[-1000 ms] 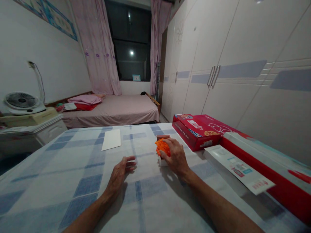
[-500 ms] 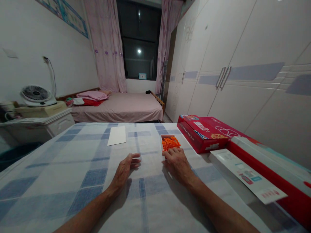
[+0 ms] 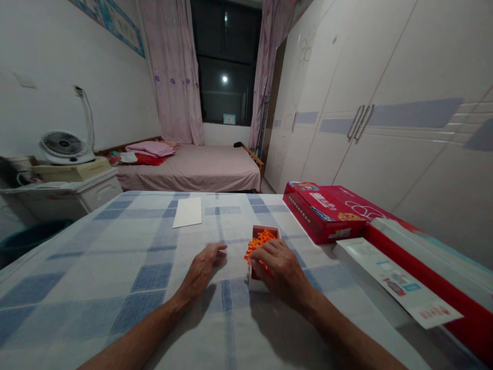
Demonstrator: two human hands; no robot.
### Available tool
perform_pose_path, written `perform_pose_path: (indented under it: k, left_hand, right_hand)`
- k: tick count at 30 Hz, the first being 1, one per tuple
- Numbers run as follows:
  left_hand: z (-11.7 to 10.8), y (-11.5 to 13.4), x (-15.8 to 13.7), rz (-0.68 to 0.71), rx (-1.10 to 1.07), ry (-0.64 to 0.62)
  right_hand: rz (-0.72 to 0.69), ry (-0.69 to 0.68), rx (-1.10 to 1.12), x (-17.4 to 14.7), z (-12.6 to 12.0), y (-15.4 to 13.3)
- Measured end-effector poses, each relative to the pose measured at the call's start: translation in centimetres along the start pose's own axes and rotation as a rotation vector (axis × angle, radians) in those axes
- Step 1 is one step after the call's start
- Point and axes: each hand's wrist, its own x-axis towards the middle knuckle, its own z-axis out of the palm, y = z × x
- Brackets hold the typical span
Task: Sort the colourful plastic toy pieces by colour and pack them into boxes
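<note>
Lying heaped in a small open box point(image 3: 259, 285) on the checked tablecloth point(image 3: 96, 329): one lot of orange pieces point(image 3: 259, 242), knobbly and branched, some overhanging the left rim. Position: in front of the right hand and partly under it, left of the red carton point(image 3: 335, 210).

Handling, as judged: pieces probably light, stiff plastic, apt to snag on one another rather than slip; thin limbs perhaps breakable. Best taken by pinching the raised heap; the box, by its side walls.

Right hand point(image 3: 284, 267): fingers curled over the near part of the box, partly closed; cannot tell whether any piece is gripped. Left hand point(image 3: 201, 268): half open, fingers loosely bent, holding nothing, well apart from the box.

Differences from half a second ago: box nearer the person; right hand farther over the pieces; heap shifted leftward, baring some of the interior; left hand much the same.
</note>
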Motion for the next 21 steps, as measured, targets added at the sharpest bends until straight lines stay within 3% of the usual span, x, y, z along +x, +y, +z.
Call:
perform_pose_path:
  k: [5,9,12,15,17,21]
  left_hand:
    - [0.7,-0.4,-0.5,0.094,0.006,-0.057]
    - [0.8,-0.4,-1.2,0.176,0.065,-0.077]
    - [-0.2,0.3,-1.1,0.291,0.244,-0.109]
    - [-2.5,0.7,0.4,0.4,0.591,-0.152]
    - [-4.4,0.5,2.4,0.356,0.913,0.005]
    - [-7.3,-0.9,7.6,0.174,1.075,0.217]
  right_hand:
    - [0.164,-0.089,0.025,0.1,0.0,2.5]
    - [0.155,-0.068,0.057,-0.1,0.2,2.5]
    - [0.08,-0.068,0.054,-0.4,0.5,2.1]
    - [0.054,-0.086,0.051,-0.6,1.0,2.0]
    - [0.068,-0.074,0.061,-0.6,1.2,2.0]
    - [0.092,-0.016,0.078,-0.5,1.1,2.3]
